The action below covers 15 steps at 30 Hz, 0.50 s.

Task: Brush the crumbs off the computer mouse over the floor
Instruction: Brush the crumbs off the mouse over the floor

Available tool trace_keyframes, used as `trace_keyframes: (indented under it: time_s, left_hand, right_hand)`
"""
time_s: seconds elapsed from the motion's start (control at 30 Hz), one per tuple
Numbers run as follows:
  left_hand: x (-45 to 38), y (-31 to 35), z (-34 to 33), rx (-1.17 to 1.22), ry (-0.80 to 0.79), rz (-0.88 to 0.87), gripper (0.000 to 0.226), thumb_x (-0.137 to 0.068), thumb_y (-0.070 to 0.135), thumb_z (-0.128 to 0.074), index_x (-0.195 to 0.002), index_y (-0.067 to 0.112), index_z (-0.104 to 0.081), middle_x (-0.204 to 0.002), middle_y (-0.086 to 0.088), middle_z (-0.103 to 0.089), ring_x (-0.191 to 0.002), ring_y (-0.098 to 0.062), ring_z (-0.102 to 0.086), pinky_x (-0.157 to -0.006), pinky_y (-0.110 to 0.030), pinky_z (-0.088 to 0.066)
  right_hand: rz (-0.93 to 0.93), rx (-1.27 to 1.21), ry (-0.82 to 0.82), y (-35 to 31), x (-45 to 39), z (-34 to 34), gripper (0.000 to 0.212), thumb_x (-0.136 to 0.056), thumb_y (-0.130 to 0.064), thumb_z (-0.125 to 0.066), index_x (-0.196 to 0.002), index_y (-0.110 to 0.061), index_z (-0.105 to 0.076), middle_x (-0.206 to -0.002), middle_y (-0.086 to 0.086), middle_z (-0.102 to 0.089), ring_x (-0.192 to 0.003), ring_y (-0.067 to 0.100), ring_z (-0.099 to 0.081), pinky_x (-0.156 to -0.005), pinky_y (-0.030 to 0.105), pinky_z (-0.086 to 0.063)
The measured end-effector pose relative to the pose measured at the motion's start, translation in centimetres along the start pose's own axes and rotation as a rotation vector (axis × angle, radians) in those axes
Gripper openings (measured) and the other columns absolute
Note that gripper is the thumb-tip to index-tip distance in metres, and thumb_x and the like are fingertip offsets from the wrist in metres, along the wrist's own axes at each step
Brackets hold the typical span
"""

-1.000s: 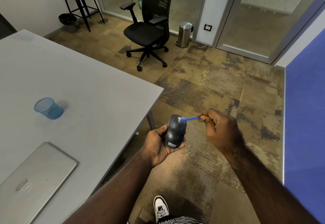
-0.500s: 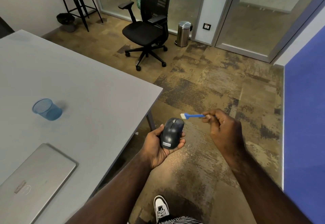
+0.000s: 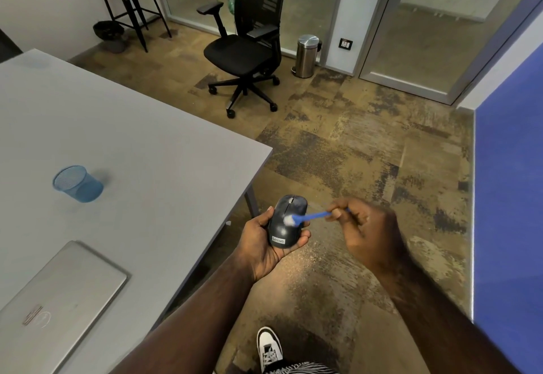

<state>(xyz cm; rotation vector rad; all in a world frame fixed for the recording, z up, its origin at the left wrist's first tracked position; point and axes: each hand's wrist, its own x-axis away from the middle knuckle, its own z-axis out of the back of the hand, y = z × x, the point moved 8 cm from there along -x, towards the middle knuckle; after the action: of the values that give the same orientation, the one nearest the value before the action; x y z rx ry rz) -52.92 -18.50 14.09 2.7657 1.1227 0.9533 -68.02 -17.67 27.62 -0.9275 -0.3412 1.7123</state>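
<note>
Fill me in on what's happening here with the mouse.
A person stands beside a grey table, holding a dark computer mouse in the left hand, out past the table edge above the carpeted floor. The right hand pinches a small blue brush, its white bristles on the mouse's top. A closed laptop and a blue mesh cup lie on the table.

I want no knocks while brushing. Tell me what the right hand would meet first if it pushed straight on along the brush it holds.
The right hand points its thin blue brush leftward; the white bristle tip already seems to rest on the dark grey computer mouse cradled in the left hand. The mouse comes first.
</note>
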Motion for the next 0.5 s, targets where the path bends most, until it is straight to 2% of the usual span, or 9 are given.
trace_keyframes:
  time_s: [0.07,0.1,0.2,0.3,0.37,0.47,0.5]
  left_hand:
    - [0.0,0.0,0.0,0.008,0.013,-0.012,0.054,-0.099,0.04,-0.032,-0.124,-0.003,-0.054,-0.109,-0.031,-0.065,-0.087,-0.041,-0.068,-0.069,-0.046,-0.061]
    - [-0.1,0.1,-0.1,0.016,0.015,-0.014,0.054,-0.099,0.039,-0.032,-0.124,-0.003,-0.054,-0.108,-0.031,-0.065,-0.086,-0.041,-0.069,-0.069,-0.046,-0.061]
    - [0.0,0.2,-0.3,0.029,-0.014,0.002,0.059,-0.099,0.04,-0.029,-0.129,-0.006,-0.051,-0.108,-0.031,-0.064,-0.083,-0.041,-0.068,-0.071,-0.045,-0.06]
    - [0.1,0.3,-0.1,0.031,-0.03,0.021,0.061,-0.099,0.041,-0.029,-0.131,-0.008,-0.05,-0.111,-0.031,-0.061,-0.086,-0.04,-0.067,-0.074,-0.045,-0.06]
    - [0.1,0.3,0.0,0.019,-0.026,0.018,0.061,-0.099,0.04,-0.029,-0.127,-0.008,-0.053,-0.11,-0.031,-0.063,-0.085,-0.041,-0.068,-0.073,-0.045,-0.06]
    - [0.0,0.4,0.4,0.015,0.011,-0.004,0.057,-0.098,0.039,-0.032,-0.123,-0.007,-0.055,-0.106,-0.032,-0.065,-0.081,-0.041,-0.069,-0.069,-0.046,-0.06]
    - [-0.1,0.4,0.6,0.014,0.027,-0.011,0.056,-0.099,0.039,-0.033,-0.125,-0.005,-0.054,-0.105,-0.031,-0.066,-0.08,-0.041,-0.069,-0.068,-0.046,-0.061]
  right_hand:
    - [0.069,-0.016,-0.11,-1.2,0.5,-1.2,0.018,-0.085,-0.004,-0.061,-0.093,-0.016,-0.071,-0.077,-0.022,-0.065,-0.065,-0.015,-0.059,-0.052,0.0,-0.039]
    - [0.056,0.0,-0.102,-1.0,0.4,-1.2,0.019,-0.085,-0.001,-0.062,-0.092,-0.016,-0.071,-0.078,-0.023,-0.064,-0.065,-0.019,-0.056,-0.054,-0.003,-0.036]
    - [-0.089,0.075,0.099,1.2,-0.3,0.6,0.02,-0.088,0.001,-0.063,-0.097,-0.013,-0.072,-0.077,-0.007,-0.072,-0.064,-0.02,-0.056,-0.05,-0.003,-0.034]
    - [-0.136,0.149,0.193,2.2,-0.6,1.6,0.018,-0.09,-0.001,-0.062,-0.1,-0.012,-0.072,-0.077,-0.005,-0.073,-0.063,-0.021,-0.056,-0.047,-0.003,-0.034]
    - [-0.08,0.1,0.12,1.5,-0.5,1.1,0.019,-0.088,0.001,-0.063,-0.098,-0.012,-0.072,-0.076,-0.008,-0.071,-0.061,-0.018,-0.057,-0.045,-0.001,-0.034]
    - [0.011,-0.009,-0.066,0.0,0.1,-0.5,0.017,-0.087,-0.005,-0.062,-0.094,-0.017,-0.072,-0.079,-0.012,-0.072,-0.069,-0.011,-0.064,-0.054,0.005,-0.045]
    - [0.036,-0.023,-0.11,-0.5,0.2,-1.0,0.016,-0.086,-0.007,-0.061,-0.092,-0.018,-0.072,-0.079,-0.012,-0.072,-0.069,-0.012,-0.063,-0.056,0.004,-0.043]
